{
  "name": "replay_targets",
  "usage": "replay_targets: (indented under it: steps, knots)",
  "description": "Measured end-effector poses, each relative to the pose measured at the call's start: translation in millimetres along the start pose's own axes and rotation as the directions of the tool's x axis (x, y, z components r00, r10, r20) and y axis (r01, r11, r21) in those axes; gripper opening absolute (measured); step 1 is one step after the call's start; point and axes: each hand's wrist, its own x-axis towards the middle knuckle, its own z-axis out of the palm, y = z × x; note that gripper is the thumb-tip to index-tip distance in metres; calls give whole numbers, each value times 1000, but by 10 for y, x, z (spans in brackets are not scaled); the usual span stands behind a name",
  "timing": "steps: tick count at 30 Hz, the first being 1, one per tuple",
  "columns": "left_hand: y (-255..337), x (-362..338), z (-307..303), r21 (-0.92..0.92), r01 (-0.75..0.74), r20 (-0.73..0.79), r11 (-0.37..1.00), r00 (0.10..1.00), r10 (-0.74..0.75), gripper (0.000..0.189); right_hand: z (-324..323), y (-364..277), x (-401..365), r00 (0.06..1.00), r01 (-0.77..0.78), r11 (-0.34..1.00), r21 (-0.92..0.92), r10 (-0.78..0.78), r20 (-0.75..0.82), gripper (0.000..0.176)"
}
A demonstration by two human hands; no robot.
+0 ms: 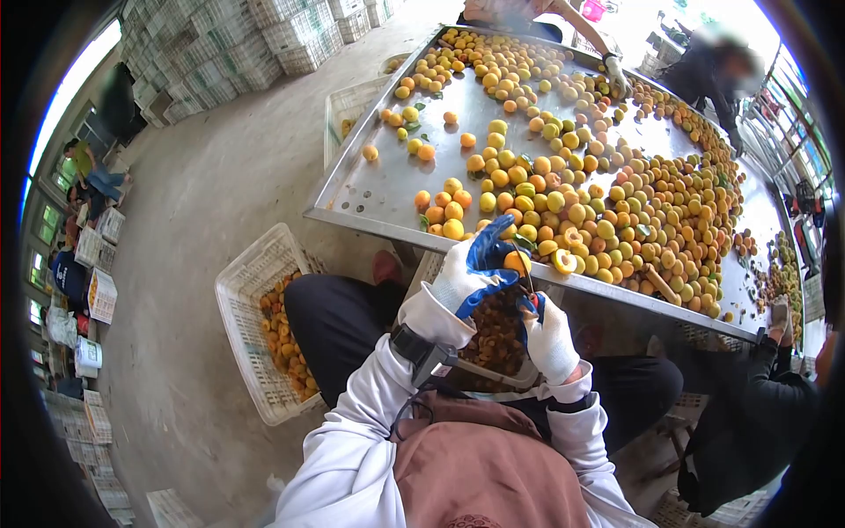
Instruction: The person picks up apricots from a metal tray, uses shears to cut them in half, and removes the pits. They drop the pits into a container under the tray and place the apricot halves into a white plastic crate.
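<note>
In a white and blue glove, my left hand [475, 268] is closed around a yellow-orange apricot [518, 262] just off the metal table's near edge. My right hand [547, 339], gloved the same way, grips a small hand tool [529, 287] with a thin dark metal end and some red near the fingers. The tool's end is at the apricot; its exact shape is too small to tell. A cut apricot half [564, 261] lies cut side up on the table edge. Below my hands, a crate [519, 378] holds brownish pieces, partly hidden by my arms.
Apricots cover much of the metal table [378, 198]. A wooden stick [662, 286] lies among them. At my left stands a white crate [238, 326] of orange apricot pieces. Co-workers' hands, one a gloved hand [616, 77], are around the table. Stacked crates [229, 48] stand behind.
</note>
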Motion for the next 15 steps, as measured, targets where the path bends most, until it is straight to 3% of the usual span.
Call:
replay_targets:
  steps: [7,9,10,11,12,15]
  knots:
    - [-43,118,-62,337,-72,81,939,996,48,87,-18,107,-25,1000,-15,998,-61,17,20,10]
    - [-35,69,32,101,-95,39,990,995,91,77,-17,77,-36,999,30,999,31,-29,-15,9]
    - [-68,33,96,103,-100,44,990,994,96,77,-8,73,-37,999,35,999,30,-34,-20,9]
    - [-123,-24,181,-195,-5,-15,981,1000,3,67,11,79,-41,999,24,1000,12,-24,-32,9]
    - [-172,-75,254,-480,71,-44,874,994,-104,58,30,93,-44,999,13,1000,-8,-13,-44,14]
    - [-269,-170,378,-637,99,-31,765,988,-153,43,138,231,-58,995,-11,999,42,15,-100,15]
